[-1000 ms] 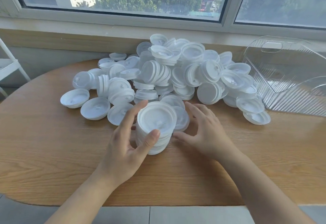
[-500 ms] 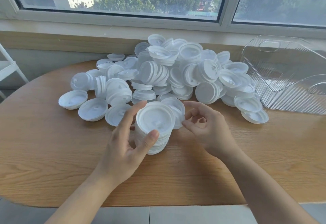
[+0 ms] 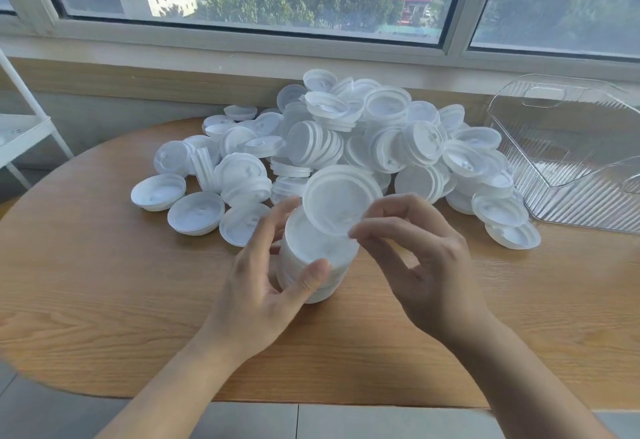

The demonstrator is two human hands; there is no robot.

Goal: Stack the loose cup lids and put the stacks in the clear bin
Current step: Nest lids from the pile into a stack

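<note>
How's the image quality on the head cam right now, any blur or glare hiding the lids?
Head view: daylight from the window, soft and even; the lid pinched by the right hand looks slightly motion-blurred; wide-angle lens bows the table edge; clear bin shows faint reflections.

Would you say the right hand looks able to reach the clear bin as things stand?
Probably yes: the clear bin lies on the right hand's side, with bare table between them, though that hand pinches a lid over the stack.
</note>
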